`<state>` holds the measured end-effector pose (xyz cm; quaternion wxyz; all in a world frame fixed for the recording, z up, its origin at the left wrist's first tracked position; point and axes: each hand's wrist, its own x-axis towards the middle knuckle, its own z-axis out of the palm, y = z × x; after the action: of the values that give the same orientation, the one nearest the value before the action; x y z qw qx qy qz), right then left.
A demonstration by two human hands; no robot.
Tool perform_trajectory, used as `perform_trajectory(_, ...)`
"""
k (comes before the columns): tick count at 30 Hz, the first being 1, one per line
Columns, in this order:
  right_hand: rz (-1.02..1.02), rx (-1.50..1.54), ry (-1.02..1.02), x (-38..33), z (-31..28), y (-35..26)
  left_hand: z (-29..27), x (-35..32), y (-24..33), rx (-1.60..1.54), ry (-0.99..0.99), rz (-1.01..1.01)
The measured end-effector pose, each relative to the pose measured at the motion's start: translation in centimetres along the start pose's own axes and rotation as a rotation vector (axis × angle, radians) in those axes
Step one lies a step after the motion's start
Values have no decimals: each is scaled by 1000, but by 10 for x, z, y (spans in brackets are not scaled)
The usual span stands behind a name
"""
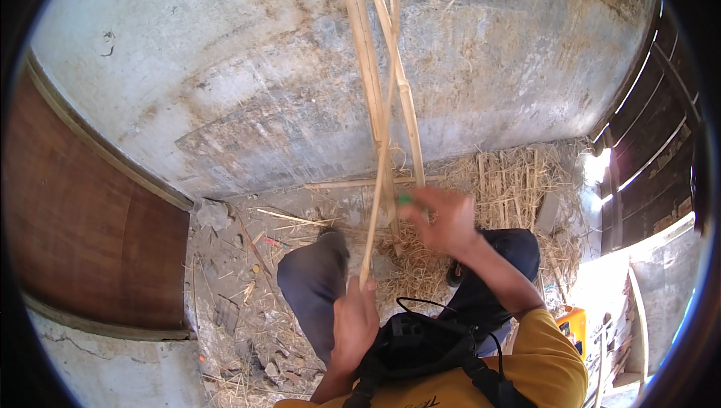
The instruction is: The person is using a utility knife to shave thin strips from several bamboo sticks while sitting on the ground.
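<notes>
Holding the lower end of a long pale split cane strip [378, 182], the left hand [353, 321] keeps a closed grip on it, while the right hand [444, 220], blurred, closes around the thicker tan cane stalks [368, 55] and a small green object [405, 198] that is hard to make out. The stalks cross and run out past the top edge. A grey plastered wall [225, 85] stands close ahead, a brown wooden panel [82, 228] crowds the left, and loose straw [511, 175] covers the dirt floor [233, 288] to the right.
</notes>
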<state>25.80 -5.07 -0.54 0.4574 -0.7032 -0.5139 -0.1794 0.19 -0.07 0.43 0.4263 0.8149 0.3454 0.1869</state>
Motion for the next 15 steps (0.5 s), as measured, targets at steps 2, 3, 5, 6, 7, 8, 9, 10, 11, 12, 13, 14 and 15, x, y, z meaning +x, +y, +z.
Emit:
perform_trajectory(2, 420, -66, -79, 29, -17, 28, 7, -21, -11, -1, -21, 36)
perform_trajectory(3, 390, -83, -6, 32, -23, 46, 9, -31, -15, 6, -85, 86)
perform_trajectory(5, 376, -42, 53, 32, -26, 60, 13, -34, -21, -35, -119, 125)
perform_trajectory(6, 407, 1, 44, 28, -28, 62, 16, -34, -25, -55, -135, 143)
perform_trajectory(7, 439, 45, 36, 25, -29, 61, 14, -29, -23, -31, -78, 151)
perform_trajectory(8, 462, 207, -1, 21, -24, 61, 10, -25, -21, -51, -78, 102)
perform_trajectory(9, 483, 368, -38, 15, -17, 64, 5, -21, -17, -72, -79, 53)
perform_trajectory(10, 504, 534, -73, 13, -14, 59, 1, -17, -13, -88, -79, 5)
perform_trajectory(11, 526, 647, -170, 10, -12, 53, 1, -14, -15, -167, -38, 45)
perform_trajectory(12, 546, 759, -268, 8, -10, 44, 1, -13, -18, -171, -15, 56)
perform_trajectory(13, 566, 866, -369, 7, -9, 35, 2, -11, -20, -180, 6, 66)
perform_trajectory(14, 569, 929, -396, 6, -7, 28, 3, -10, -21, -188, 27, 76)
perform_trajectory(15, 572, 992, -423, 6, -4, 22, 4, -9, -19, -166, 13, 64)
